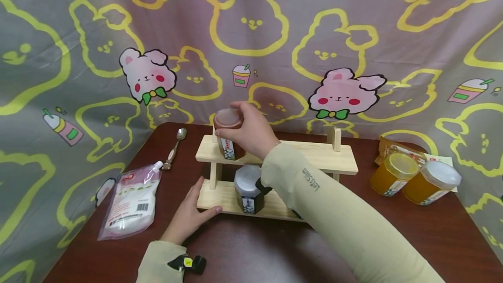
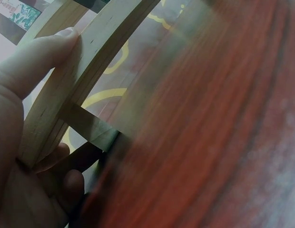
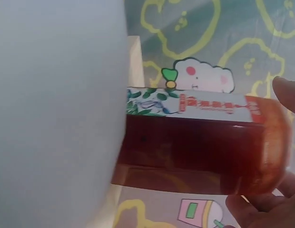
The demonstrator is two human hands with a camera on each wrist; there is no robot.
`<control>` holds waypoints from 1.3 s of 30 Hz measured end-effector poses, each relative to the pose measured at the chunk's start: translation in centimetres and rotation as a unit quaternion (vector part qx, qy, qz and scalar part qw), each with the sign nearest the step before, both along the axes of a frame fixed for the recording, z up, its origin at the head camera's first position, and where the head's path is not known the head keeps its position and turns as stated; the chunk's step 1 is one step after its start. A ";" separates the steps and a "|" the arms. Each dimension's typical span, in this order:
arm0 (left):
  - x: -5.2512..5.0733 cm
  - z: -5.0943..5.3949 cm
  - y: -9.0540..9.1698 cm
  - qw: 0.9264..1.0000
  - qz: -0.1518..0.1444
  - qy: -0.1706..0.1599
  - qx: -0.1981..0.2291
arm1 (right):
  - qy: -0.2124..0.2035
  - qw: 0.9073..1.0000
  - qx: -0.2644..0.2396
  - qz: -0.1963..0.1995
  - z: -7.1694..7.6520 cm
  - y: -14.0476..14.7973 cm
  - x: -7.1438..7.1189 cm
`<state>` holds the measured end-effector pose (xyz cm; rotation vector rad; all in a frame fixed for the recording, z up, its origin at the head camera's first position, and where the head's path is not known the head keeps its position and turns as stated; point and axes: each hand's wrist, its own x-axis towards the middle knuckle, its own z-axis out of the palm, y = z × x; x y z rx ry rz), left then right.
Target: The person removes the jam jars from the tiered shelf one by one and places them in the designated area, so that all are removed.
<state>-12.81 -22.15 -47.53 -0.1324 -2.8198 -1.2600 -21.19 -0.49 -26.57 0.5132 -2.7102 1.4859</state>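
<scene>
In the head view a reddish-brown jar [image 1: 229, 136] with a pale lid is at the left end of the upper shelf of a two-tier wooden rack [image 1: 298, 154]; my right hand [image 1: 251, 130] grips it near its lid. The right wrist view shows this jar [image 3: 200, 142] and its label, with fingers of my right hand [image 3: 271, 204] around the lid end. My left hand [image 1: 193, 213] holds the left end of the lower shelf, thumb on its front edge; the left wrist view shows the thumb on the wood [image 2: 85, 52]. A dark jar [image 1: 249, 191] with a grey lid stands on the lower shelf.
A white spouted pouch [image 1: 133, 200] and a metal spoon [image 1: 174, 150] lie left of the rack. Two yellow-orange jars [image 1: 393, 176] [image 1: 430, 182] and a brown packet [image 1: 397, 147] are at the right. Another dark item on the lower shelf is mostly hidden behind my right forearm. A patterned curtain [image 1: 251, 34] hangs behind.
</scene>
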 end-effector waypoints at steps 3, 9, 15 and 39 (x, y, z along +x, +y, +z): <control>0.0 0.1 0.1 1.000 0.000 -0.006 0.001 | 0.000 1.000 0.000 -0.008 -0.2 0.1 -0.3; -0.2 0.1 0.3 1.000 -0.002 -0.018 0.004 | -0.001 0.999 -0.029 -0.016 -0.1 1.0 -0.4; -0.2 0.3 0.4 1.000 -0.001 -0.018 0.006 | 0.002 0.999 -0.038 -0.031 0.4 2.3 0.0; 0.0 0.1 0.0 1.000 0.007 -0.019 0.001 | 0.019 0.994 -0.104 -0.011 2.7 7.4 1.7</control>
